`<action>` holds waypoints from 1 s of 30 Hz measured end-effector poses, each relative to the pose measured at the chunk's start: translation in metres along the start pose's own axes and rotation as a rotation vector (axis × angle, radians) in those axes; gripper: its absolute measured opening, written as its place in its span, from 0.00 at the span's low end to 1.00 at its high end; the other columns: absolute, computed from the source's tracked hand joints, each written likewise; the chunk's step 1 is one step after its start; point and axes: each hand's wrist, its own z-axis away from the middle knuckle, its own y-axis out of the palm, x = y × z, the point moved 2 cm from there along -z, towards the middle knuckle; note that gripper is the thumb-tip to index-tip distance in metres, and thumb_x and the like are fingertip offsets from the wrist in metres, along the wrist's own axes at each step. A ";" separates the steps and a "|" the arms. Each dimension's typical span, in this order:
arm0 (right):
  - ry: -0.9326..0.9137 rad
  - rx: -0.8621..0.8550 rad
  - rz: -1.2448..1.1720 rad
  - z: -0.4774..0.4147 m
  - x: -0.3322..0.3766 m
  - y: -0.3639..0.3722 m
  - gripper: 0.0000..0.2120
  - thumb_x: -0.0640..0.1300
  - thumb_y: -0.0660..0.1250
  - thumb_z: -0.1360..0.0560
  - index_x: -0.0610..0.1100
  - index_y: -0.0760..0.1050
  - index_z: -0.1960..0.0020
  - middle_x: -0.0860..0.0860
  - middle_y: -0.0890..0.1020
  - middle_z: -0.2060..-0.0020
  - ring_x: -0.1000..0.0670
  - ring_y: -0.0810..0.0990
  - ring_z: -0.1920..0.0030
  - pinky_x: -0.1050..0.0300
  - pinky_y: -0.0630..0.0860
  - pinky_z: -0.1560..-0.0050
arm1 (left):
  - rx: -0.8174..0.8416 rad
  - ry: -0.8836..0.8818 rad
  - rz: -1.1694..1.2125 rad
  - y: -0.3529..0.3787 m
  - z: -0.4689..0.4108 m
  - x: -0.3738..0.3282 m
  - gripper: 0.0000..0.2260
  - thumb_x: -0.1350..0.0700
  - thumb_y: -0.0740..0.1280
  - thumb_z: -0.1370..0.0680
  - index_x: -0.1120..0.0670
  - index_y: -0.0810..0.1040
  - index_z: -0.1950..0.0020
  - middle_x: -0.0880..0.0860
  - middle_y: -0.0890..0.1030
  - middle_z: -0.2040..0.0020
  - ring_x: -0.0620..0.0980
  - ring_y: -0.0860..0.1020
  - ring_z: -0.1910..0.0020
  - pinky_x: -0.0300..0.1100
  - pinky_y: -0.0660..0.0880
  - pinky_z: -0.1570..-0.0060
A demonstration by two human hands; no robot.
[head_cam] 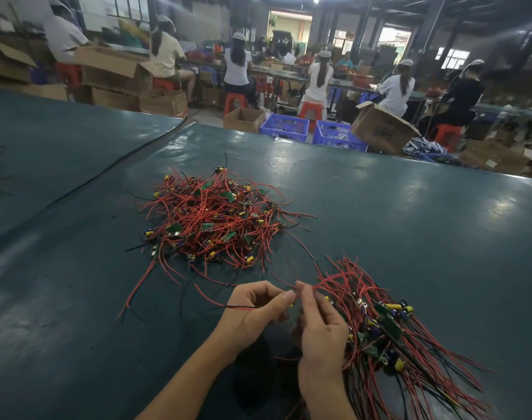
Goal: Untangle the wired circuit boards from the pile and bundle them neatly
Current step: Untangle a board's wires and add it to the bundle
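Head view: left hand (252,310) and right hand (319,325) each pinched the wire lead (237,307), which ran leftward; the sorted bundle (395,328) lay just beside the right hand.

L grip (252,312) & R grip (321,331) bare, short plain nails; both forearms (192,377) bare down to frame edge

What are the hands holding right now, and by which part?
Left hand pinches a red-and-black wire pair mid-length; right hand pinches a red wire mid-length.
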 end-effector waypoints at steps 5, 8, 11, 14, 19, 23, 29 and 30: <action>0.012 -0.129 -0.230 -0.017 0.015 -0.024 0.09 0.41 0.65 0.21 0.43 0.84 0.55 0.55 0.66 0.76 0.58 0.59 0.77 0.65 0.58 0.78 | 0.011 -0.023 0.014 0.000 0.000 -0.003 0.08 0.52 0.71 0.29 0.51 0.82 0.67 0.52 0.80 0.71 0.45 0.76 0.71 0.36 0.73 0.67; -0.003 -0.114 -0.300 -0.020 0.020 -0.028 0.10 0.40 0.64 0.21 0.43 0.83 0.55 0.54 0.70 0.73 0.57 0.60 0.77 0.65 0.57 0.79 | -0.034 -0.049 0.093 -0.002 0.000 -0.002 0.07 0.52 0.72 0.30 0.52 0.83 0.67 0.52 0.79 0.71 0.46 0.74 0.71 0.37 0.71 0.68; -0.036 -0.084 -0.270 -0.018 0.020 -0.026 0.10 0.41 0.63 0.20 0.43 0.82 0.56 0.53 0.71 0.73 0.58 0.61 0.78 0.66 0.57 0.79 | -0.091 -0.113 0.283 -0.006 0.000 0.000 0.05 0.54 0.77 0.32 0.53 0.84 0.65 0.52 0.79 0.69 0.45 0.75 0.69 0.36 0.72 0.69; -0.088 -0.060 -0.252 -0.016 0.020 -0.023 0.11 0.42 0.63 0.21 0.45 0.83 0.58 0.54 0.73 0.72 0.58 0.61 0.78 0.66 0.59 0.80 | -0.109 -0.142 0.400 -0.009 0.000 0.002 0.05 0.54 0.74 0.34 0.54 0.84 0.62 0.54 0.78 0.67 0.47 0.76 0.67 0.36 0.73 0.70; -0.364 -0.033 0.054 -0.012 0.017 -0.024 0.06 0.48 0.70 0.28 0.49 0.84 0.56 0.55 0.73 0.72 0.57 0.64 0.74 0.62 0.64 0.74 | -0.179 -0.223 0.513 -0.008 -0.003 0.000 0.12 0.47 0.69 0.30 0.55 0.80 0.57 0.52 0.80 0.62 0.46 0.77 0.67 0.37 0.73 0.70; -0.562 0.137 0.282 -0.005 0.014 -0.015 0.07 0.45 0.70 0.28 0.50 0.83 0.51 0.53 0.75 0.67 0.58 0.69 0.72 0.67 0.67 0.70 | -0.014 -0.344 0.627 -0.014 -0.001 -0.002 0.15 0.39 0.71 0.30 0.51 0.79 0.63 0.50 0.77 0.64 0.47 0.77 0.65 0.41 0.71 0.61; -0.026 0.422 0.135 0.004 0.006 -0.001 0.19 0.57 0.64 0.29 0.43 0.86 0.58 0.45 0.82 0.72 0.49 0.80 0.71 0.57 0.77 0.68 | 0.381 -0.414 0.341 -0.003 0.008 0.003 0.18 0.38 0.70 0.28 0.54 0.79 0.59 0.50 0.75 0.67 0.47 0.75 0.67 0.39 0.74 0.61; 0.017 0.447 0.139 0.006 0.006 0.000 0.20 0.57 0.64 0.29 0.43 0.86 0.58 0.44 0.81 0.72 0.49 0.79 0.72 0.58 0.76 0.70 | 0.397 -0.421 0.308 -0.003 0.009 0.004 0.18 0.38 0.69 0.27 0.54 0.79 0.60 0.50 0.76 0.67 0.46 0.75 0.67 0.38 0.74 0.61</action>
